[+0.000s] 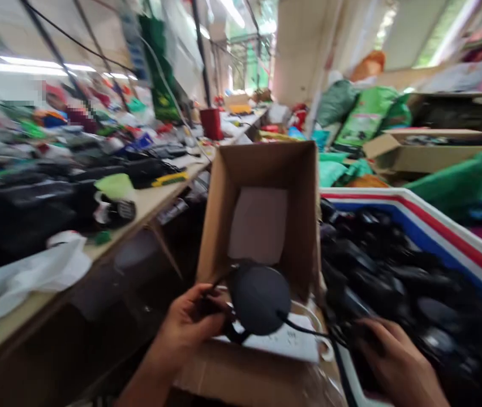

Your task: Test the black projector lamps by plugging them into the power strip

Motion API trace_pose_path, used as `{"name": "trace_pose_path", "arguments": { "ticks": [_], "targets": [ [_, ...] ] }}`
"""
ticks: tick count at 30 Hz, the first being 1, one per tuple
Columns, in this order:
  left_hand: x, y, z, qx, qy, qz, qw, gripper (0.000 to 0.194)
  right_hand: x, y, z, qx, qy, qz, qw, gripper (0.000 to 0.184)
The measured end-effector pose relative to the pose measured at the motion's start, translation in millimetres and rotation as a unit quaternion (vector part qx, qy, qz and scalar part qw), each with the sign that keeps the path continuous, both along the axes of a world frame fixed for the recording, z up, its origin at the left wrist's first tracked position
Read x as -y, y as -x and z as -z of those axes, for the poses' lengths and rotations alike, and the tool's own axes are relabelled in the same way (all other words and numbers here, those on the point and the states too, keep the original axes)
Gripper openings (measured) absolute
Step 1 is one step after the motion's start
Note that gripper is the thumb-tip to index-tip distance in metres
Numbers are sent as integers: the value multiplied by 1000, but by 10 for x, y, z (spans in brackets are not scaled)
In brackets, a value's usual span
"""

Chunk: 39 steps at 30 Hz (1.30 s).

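Note:
Above the near edge of an open cardboard box (215, 226) hangs a dark round disc (260, 299) with a thin black cord (304, 329) running off to the right. My left hand (190, 322) is closed on a dark part at the disc's left side. Blurred, my right hand (397, 359) has its fingers curled round something dark near the cord's far end; whether that is the cord or another black piece is unclear. Beneath the disc lies a white power strip (296, 345), partly covered, with a white cable beside it.
To the right stands a white bin with a red and blue rim (436, 226), full of black items. A long workbench (151, 203) on the left carries black goods, a yellow tool (170, 180) and a white bag (29, 277). Green sacks (364, 116) stand behind.

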<state>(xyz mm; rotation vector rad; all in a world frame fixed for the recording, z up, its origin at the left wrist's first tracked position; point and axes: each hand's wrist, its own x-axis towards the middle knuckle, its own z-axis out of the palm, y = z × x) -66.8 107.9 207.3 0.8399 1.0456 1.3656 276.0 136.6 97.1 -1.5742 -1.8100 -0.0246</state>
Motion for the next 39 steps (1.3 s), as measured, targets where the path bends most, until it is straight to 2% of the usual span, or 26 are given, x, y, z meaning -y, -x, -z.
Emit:
{"name": "trace_pose_path", "arguments": {
  "ticks": [2,5,7,9,12,16,18,21,23,25,29,35,39],
  "targets": [
    [11,68,19,-22,10,-12,1000,32,106,-67,-4,37,48,3,998,24],
    [38,126,7,-14,28,-43,999,37,83,-60,-111,36,78,19,996,25],
    [35,144,3,0,30,-62,998,39,63,-10,-205,-19,86,5,996,23],
    [13,162,21,20,29,-71,997,42,66,83,-289,-114,116,-33,986,22],
    [-32,197,102,61,30,-65,996,45,81,308,-352,-242,183,-106,947,25],
    [-80,229,243,89,12,-44,995,48,51,626,-263,-270,206,-180,923,22],
    [-96,222,288,97,9,-44,994,50,19,723,-163,-289,213,-179,916,23],
    [-116,191,320,115,42,-64,990,48,-18,791,-18,-316,219,-160,909,26],
    [-126,171,337,121,63,-73,988,44,-24,813,49,-294,222,-146,918,25],
    [-137,157,362,125,65,-64,988,41,-18,833,85,-238,214,-128,939,22],
    [-169,143,425,122,65,-51,989,40,7,869,87,-129,160,-97,974,21],
    [-232,91,485,148,51,-45,987,46,16,955,34,-45,138,-131,981,20],
    [-329,41,510,139,30,-46,989,56,20,1019,143,11,141,-128,982,17]
  ]
}}
